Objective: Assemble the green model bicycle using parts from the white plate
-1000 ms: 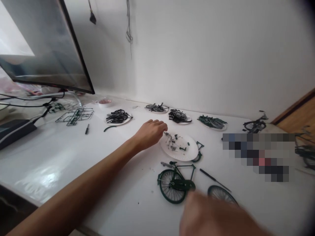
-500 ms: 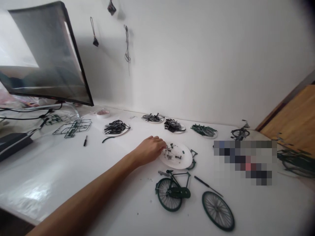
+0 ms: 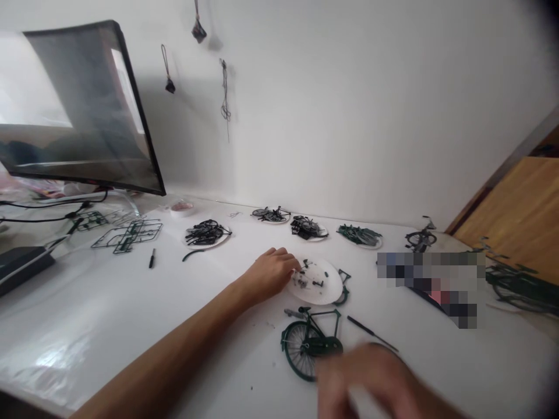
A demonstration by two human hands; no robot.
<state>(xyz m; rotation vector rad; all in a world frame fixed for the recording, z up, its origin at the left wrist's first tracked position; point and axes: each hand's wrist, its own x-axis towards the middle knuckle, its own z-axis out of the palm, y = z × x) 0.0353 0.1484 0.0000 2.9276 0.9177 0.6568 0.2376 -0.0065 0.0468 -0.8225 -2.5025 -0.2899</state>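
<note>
Green, the part-built bicycle (image 3: pixel 322 346) lies on the desk (image 3: pixel 109 308) beside a plate (image 3: pixel 325 297) likely meant to corral small parts (image 3: pixel 318 284), left hand (image 3: pixel 276 270) curled at the plate's rim, right hand (image 3: pixel 369 375) blurred, both grips unclear.

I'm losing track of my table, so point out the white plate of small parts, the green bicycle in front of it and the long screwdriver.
White plate (image 3: pixel 332 286): head view, bare right side.
Green bicycle (image 3: pixel 321 346): head view, chain cover.
Long screwdriver (image 3: pixel 360 325): head view, dark handle.
</note>
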